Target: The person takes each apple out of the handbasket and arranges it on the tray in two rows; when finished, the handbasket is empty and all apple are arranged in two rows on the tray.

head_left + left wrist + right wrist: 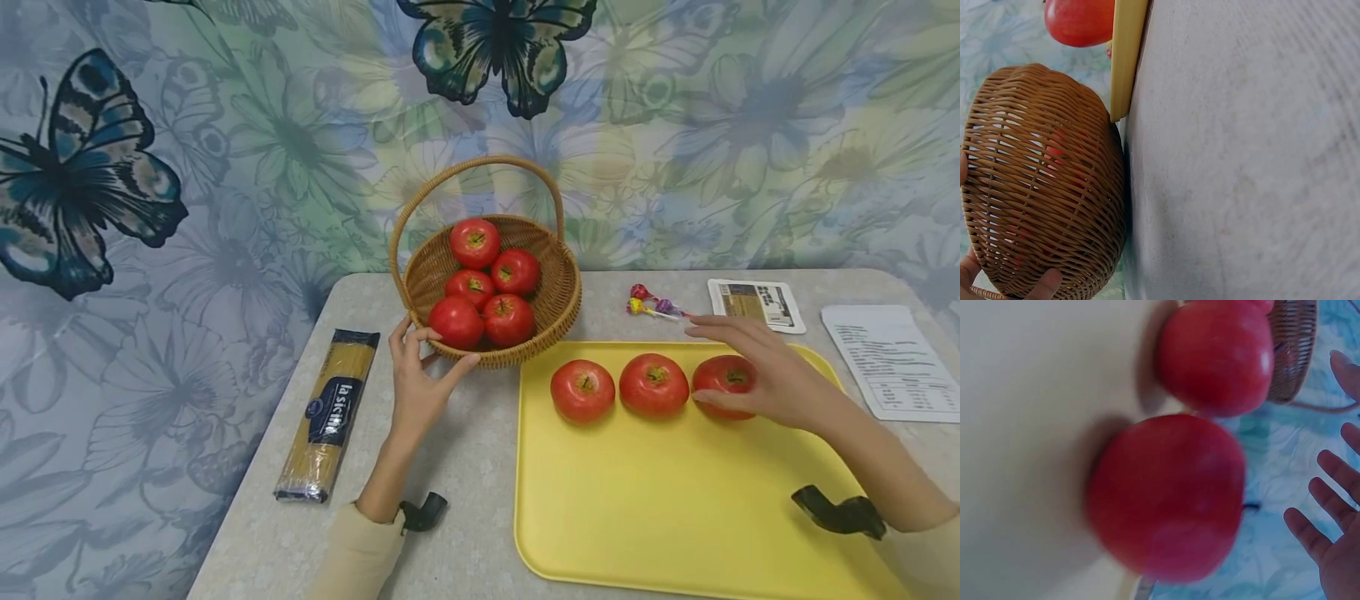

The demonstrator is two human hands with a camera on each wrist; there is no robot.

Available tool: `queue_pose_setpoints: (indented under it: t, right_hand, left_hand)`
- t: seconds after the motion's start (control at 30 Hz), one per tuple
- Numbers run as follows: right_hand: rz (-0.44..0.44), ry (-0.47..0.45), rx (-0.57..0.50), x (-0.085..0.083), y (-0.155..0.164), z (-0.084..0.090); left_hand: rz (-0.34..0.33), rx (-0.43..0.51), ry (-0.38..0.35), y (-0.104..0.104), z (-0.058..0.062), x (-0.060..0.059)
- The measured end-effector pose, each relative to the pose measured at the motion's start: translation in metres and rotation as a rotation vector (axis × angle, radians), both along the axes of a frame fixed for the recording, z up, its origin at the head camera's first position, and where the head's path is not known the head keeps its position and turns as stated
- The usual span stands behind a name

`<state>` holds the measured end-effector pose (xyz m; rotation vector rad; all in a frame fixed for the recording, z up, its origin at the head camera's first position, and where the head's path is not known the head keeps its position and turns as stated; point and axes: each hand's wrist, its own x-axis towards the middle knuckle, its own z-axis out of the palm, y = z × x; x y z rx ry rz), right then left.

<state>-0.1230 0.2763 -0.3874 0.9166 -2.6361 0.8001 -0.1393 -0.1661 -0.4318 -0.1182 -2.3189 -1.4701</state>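
A wicker basket (555, 283) with a tall handle holds several red apples (475, 242) and tilts toward me. My left hand (420, 383) grips its front left rim, thumb on the near side and fingers around the left; the left wrist view shows fingertips (1047, 282) against the weave. On the yellow tray (637, 508), three apples stand in a row along the far edge: a left one (582, 392), a middle one (654, 385) and a right one (720, 375). Spread over the right apple is my right hand (780, 375), its fingers extended and apart from it in the right wrist view.
Left of the basket lies a pack of spaghetti (330, 417). Behind the tray are several lollipops (652, 302) and a small flat packet (756, 305). A printed sheet (892, 362) lies at the right. A patterned curtain (300, 167) rises behind the table (465, 517).
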Motion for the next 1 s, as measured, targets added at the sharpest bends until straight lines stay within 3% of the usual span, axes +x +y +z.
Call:
queue_pose_setpoints:
  t: [0.27, 0.53, 0.8, 1.0]
  right_hand:
    - [0.154, 0.005, 0.004, -0.033, -0.063, 0.028]
    - [0.361, -0.107, -0.033, -0.076, -0.152, 0.053]
    - [0.481, -0.303, -0.064, -0.117, -0.218, 0.037]
    - [0.480, -0.370, 0.004, -0.129, -0.243, 0.026]
  left_hand:
    - [0.003, 0.010, -0.008, -0.004, 0.000, 0.000]
    - [-0.003, 0.029, -0.016, -0.007, 0.001, 0.001]
    - [-0.019, 0.008, -0.010, -0.007, 0.002, 0.002]
    - [-0.035, -0.003, -0.004, -0.006, 0.003, 0.001]
